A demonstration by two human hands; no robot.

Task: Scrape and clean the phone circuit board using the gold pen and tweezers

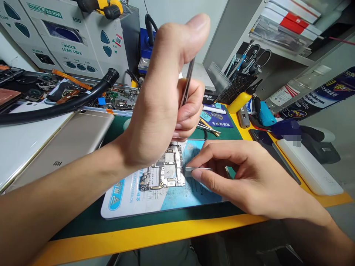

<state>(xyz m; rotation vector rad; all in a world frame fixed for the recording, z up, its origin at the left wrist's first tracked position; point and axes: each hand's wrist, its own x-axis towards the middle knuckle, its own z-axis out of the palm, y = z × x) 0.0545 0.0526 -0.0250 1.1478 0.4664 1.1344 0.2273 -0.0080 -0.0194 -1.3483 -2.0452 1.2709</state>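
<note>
My left hand (163,92) is raised over the work mat with its thumb pointing up. Its fingers are curled round metal tweezers (188,83), whose lower end is hidden by the hand. Below it lies a phone circuit board (169,170), partly covered from view by my left wrist. At the board's right side my right hand (235,177) pinches a thin, flat metal piece (203,169) between thumb and forefinger. A white and blue printed pad (177,207) carries the board.
A hot air station (74,48) stands at the back left, its black hose (63,109) crossing in front. A gold phone back cover (80,140) lies at left. Pen holder (235,87), yellow bottle (239,101) and long white case (310,166) line the right.
</note>
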